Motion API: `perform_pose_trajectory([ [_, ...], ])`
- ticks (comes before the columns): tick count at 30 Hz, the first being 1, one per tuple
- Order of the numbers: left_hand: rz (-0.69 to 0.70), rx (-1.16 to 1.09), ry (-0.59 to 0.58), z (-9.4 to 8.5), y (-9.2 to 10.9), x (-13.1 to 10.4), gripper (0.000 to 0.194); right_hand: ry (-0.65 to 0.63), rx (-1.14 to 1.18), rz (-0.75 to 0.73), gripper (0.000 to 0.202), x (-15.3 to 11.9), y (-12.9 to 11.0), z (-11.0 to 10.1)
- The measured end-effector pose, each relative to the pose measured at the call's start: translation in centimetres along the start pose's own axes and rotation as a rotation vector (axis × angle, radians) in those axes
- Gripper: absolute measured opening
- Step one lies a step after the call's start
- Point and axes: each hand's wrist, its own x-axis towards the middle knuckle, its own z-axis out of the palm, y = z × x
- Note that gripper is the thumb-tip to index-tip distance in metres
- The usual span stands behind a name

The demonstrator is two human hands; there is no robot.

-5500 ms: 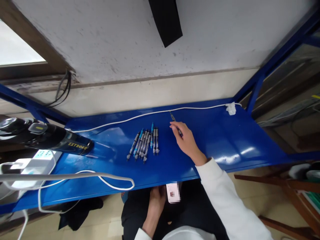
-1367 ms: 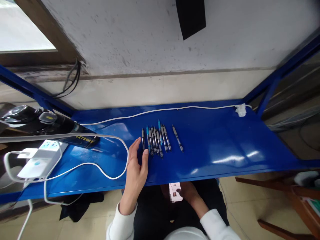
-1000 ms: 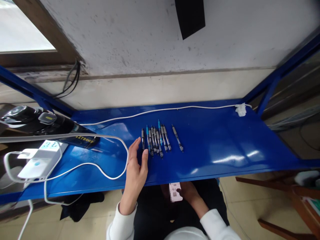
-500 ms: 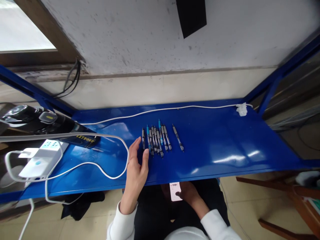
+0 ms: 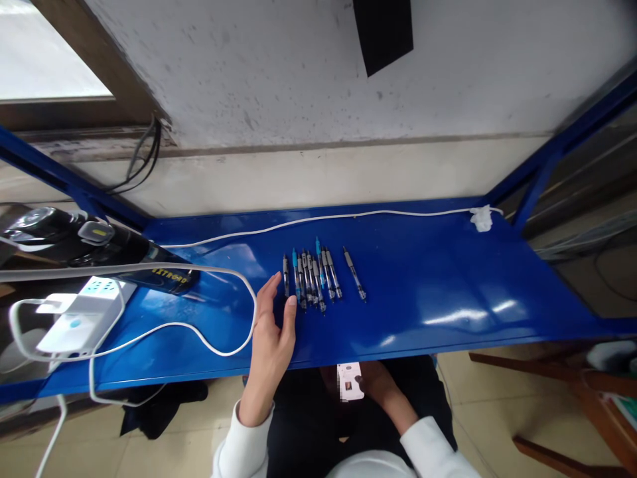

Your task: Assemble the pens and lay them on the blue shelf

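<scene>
My left hand (image 5: 273, 330) rests on the blue shelf (image 5: 413, 265), fingers apart and thumb raised, just left of a group of pens (image 5: 314, 279). Most of these pens have grey grips and clear barrels; a couple are bright blue. Closest to my fingertips lies one grey-and-black pen (image 5: 286, 273), and I cannot tell whether they touch it. A single pen (image 5: 354, 274) lies apart on the right. Below the shelf's front edge, over my lap, my right hand (image 5: 375, 383) grips a smartphone (image 5: 350, 392) with a lit screen, the thumb over its right side.
A black bottle (image 5: 172, 279) stands at the left beside a white power strip (image 5: 82, 325). A white cable (image 5: 213, 350) loops over the shelf's left part. Crumpled white tissue (image 5: 482, 218) lies at the back right. Behind is a wall; a wooden stool (image 5: 557, 375) stands at right.
The phone's screen shows a different picture. My hands and the pens have stayed where they were.
</scene>
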Motion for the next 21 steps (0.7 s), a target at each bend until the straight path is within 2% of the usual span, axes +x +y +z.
perform_pose_trajectory([
  [8,-0.003,-0.004,-0.002,0.0,0.0,0.0,0.053,-0.115,-0.102,0.03,0.074,-0.3,-0.9,-0.3],
  [16,-0.009,-0.008,-0.001,0.0,0.0,0.0,0.053,-0.115,-0.197,0.036,0.083,-1.5,-2.3,0.4],
  [18,-0.007,-0.006,0.0,0.0,0.0,-0.1,0.053,-0.099,-0.198,0.023,0.082,-1.6,-2.2,0.7],
  [21,-0.004,-0.008,0.002,0.0,-0.1,0.0,0.053,-0.048,-0.167,-0.004,0.068,-1.3,-1.7,1.0],
])
